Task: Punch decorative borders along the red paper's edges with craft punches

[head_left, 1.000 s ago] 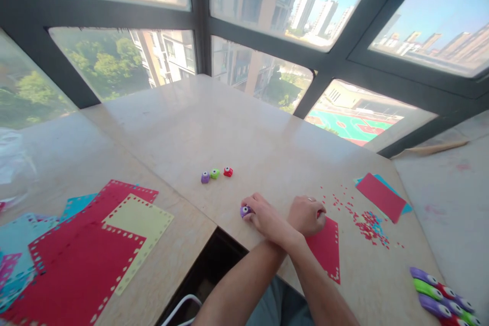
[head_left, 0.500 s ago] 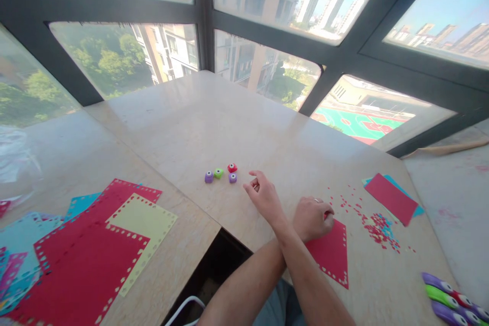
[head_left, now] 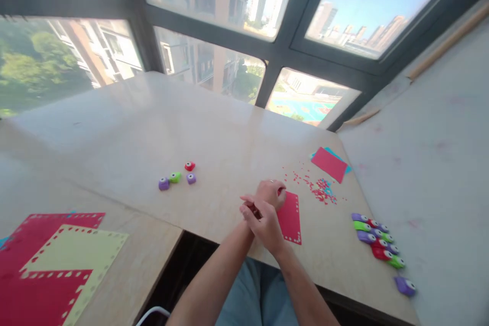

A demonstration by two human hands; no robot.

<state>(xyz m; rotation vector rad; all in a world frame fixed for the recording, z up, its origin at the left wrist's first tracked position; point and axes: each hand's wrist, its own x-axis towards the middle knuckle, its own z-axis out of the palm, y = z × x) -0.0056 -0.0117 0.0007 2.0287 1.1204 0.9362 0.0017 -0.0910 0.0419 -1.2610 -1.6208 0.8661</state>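
Beige table (head_left: 214,132): crossed hands, left hand (head_left: 272,192) pressing red card (head_left: 289,217).

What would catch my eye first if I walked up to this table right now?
Probably the crossed forearms in the middle: the left hand rests on a small red card with a punched edge, the right hand beside it. Next, four little coloured punches sit further left, and red confetti is scattered beyond the card.

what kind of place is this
Probably a craft spot at home, high up in an apartment block: a stone-look table set against big windows overlooking towers, with punched coloured paper sheets, small craft punches and scattered paper bits.
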